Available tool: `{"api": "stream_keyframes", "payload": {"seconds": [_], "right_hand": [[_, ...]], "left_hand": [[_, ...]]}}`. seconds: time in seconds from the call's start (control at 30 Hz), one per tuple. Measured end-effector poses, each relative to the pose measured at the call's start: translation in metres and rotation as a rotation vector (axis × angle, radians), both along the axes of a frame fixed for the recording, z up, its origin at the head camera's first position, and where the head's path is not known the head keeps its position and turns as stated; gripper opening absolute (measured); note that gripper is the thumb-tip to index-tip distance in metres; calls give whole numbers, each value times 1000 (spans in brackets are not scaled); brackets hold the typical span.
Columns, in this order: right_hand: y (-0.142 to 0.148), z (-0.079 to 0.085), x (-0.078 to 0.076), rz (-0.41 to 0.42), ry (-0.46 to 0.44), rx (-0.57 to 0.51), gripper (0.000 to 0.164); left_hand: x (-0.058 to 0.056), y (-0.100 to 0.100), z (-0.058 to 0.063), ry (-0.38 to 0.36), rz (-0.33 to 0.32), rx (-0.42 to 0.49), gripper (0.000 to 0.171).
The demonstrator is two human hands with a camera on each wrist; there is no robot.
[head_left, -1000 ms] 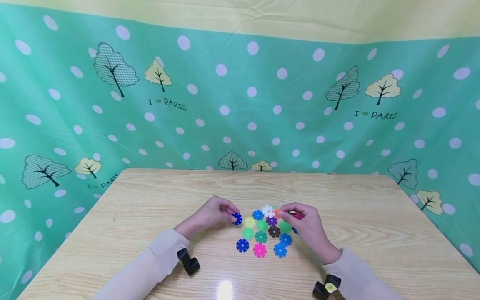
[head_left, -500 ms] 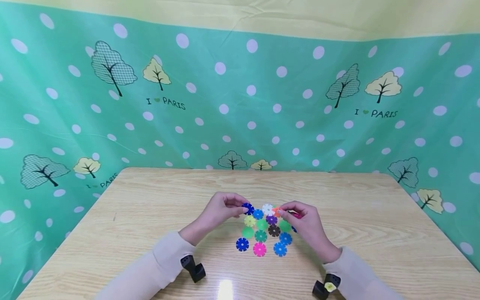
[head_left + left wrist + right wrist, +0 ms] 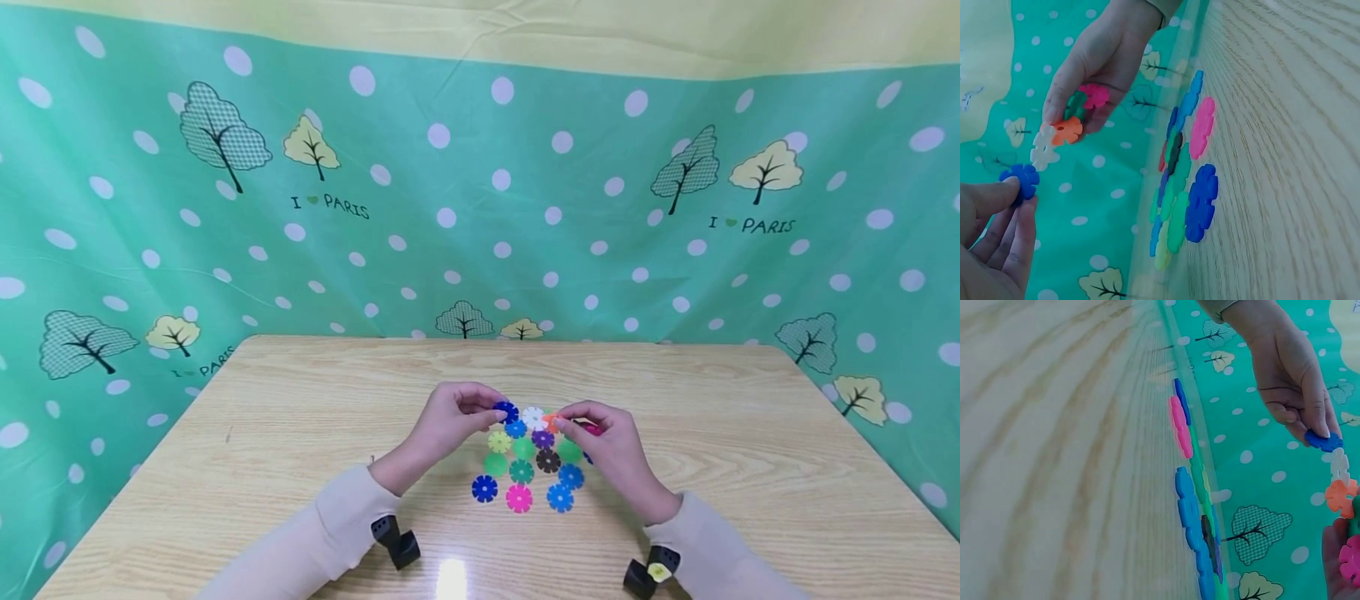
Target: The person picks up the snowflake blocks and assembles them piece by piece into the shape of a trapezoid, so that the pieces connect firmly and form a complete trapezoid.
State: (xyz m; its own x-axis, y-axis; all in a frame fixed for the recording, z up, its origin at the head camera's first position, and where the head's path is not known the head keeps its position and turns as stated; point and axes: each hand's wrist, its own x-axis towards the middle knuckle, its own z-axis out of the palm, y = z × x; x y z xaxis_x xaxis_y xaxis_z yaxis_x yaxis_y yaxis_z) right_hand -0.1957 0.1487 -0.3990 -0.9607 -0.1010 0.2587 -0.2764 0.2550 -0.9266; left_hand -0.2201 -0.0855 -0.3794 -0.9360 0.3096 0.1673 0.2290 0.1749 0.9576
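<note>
Between thumb and fingers, my left hand (image 3: 448,423) pinches a dark blue notched snowflake disc (image 3: 1024,181). My right hand (image 3: 611,442) holds a short chain of similar discs by its orange disc (image 3: 1067,130). A white disc (image 3: 1042,149) juts from the orange one toward my left hand. Green (image 3: 1075,105) and pink (image 3: 1095,96) discs of the chain show under the right palm in the left wrist view. The dark blue disc's edge is right at the white disc's edge, both raised above the table.
Several loose discs lie flat on the wooden table (image 3: 300,417) below the hands, among them a pink disc (image 3: 519,498), a dark blue disc (image 3: 484,488), a brown disc (image 3: 548,460) and a yellow disc (image 3: 499,442). A green dotted curtain (image 3: 480,200) hangs behind the table.
My left hand has carried the dark blue disc rightward and up to the white disc. The right hand with its chain has stayed nearly still.
</note>
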Motion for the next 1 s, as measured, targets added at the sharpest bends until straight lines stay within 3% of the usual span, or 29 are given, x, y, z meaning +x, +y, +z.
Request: {"api": "stream_keyframes", "payload": {"seconds": [0.3, 0.47, 0.53, 0.7, 0.77, 1.0], "right_hand": [[-1, -1, -1, 0, -13, -21, 17], [-2, -2, -2, 14, -2, -9, 16], [-3, -2, -1, 28, 15, -9, 15], [-4, -3, 0, 13, 61, -4, 12], [-4, -3, 1, -13, 71, 7, 12], [-2, -2, 2, -40, 99, -20, 11]], "left_hand": [[3, 4, 0, 80, 1, -63, 17], [2, 7, -2, 87, -19, -45, 17], [7, 10, 3, 89, -23, -33, 16], [9, 16, 1, 53, 23, 11, 14], [4, 17, -8, 19, 43, 44, 15], [4, 21, -8, -46, 69, 123, 17]]}}
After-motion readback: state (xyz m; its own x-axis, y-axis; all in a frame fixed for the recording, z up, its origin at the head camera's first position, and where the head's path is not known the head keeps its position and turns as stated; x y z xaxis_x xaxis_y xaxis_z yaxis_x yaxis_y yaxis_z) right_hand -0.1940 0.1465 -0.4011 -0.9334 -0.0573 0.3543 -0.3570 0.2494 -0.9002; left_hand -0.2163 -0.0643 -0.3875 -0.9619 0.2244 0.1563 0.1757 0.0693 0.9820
